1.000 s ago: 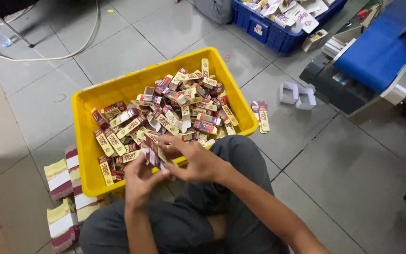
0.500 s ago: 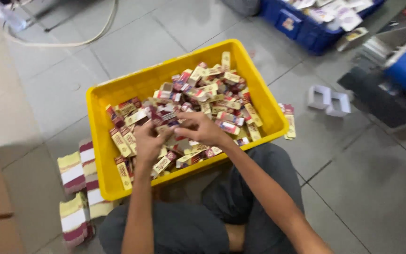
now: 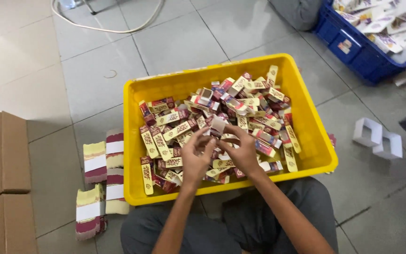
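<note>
Both hands, the left hand (image 3: 196, 157) and right hand (image 3: 241, 150), hold one small open carton (image 3: 217, 126) together over the near edge of the yellow crate (image 3: 306, 113) full of little boxes (image 3: 175, 129).

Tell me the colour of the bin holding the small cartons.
Yellow bin; the head view shows it best.

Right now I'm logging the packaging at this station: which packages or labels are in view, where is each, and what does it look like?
Small box: between left hand and right hand, open, white inside.
Loose boxes: piled in yellow bin, slim, maroon and cream.
Banded stacks: floor left of bin, flat, white bands.
Flat cartons: blue crate, top right, white and purple.
Brown cartons: far left.
White sleeves: floor, right.
</note>
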